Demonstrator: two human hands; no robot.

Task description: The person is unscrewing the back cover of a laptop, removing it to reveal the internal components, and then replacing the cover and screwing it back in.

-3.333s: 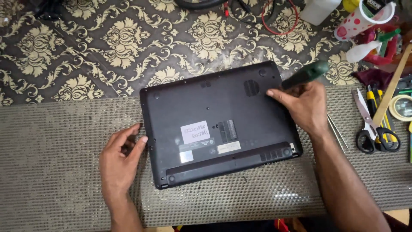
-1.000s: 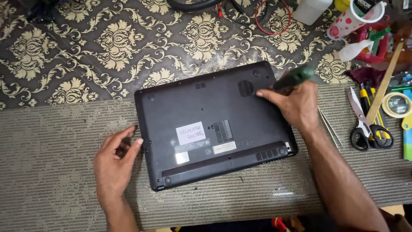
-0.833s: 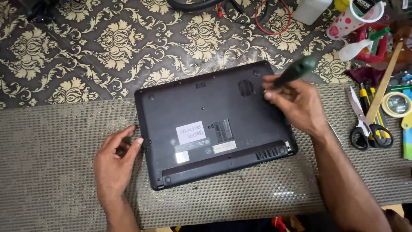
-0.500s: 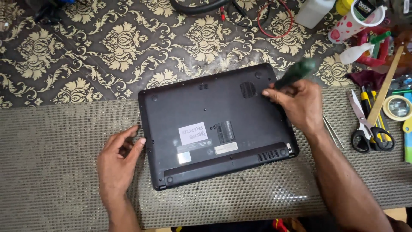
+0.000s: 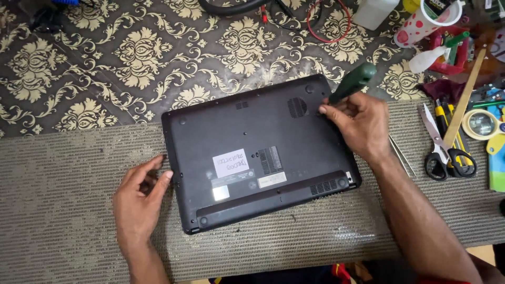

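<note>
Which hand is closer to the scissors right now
Right. The right hand, holding a screwdriver, is just left of the scissors; the left hand rests across the laptop.

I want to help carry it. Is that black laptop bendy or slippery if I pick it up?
Probably stiff: the laptop lies flat, like a hard slab. It likely won't slide much, since it sits on a ribbed mat. The left hand steadies its edge, so it may shift when pushed.
</note>
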